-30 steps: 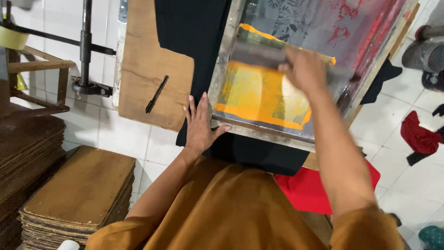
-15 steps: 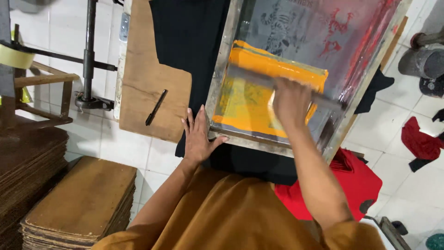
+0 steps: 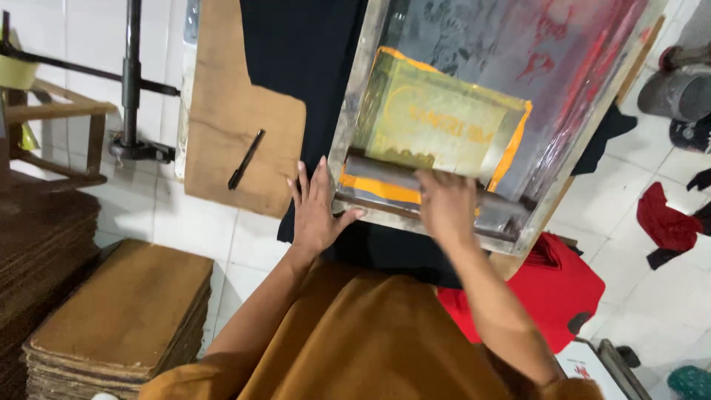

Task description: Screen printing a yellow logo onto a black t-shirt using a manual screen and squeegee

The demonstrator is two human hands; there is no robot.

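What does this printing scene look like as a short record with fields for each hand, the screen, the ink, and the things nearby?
left hand: flat on the black fabric, thumb against the near corner of the screen frame
right hand: grips the squeegee at the frame's near end
ink: orange band beside the squeegee
mesh: design area shows greenish
nearby: black marker on a brown board; cardboard stack on the floor; red cloth

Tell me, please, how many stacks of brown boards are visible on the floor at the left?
2. One stack of brown boards lies at lower left beside the person's left arm; a taller, darker stack sits at the far left edge, partly cut off. More may lie outside the frame.
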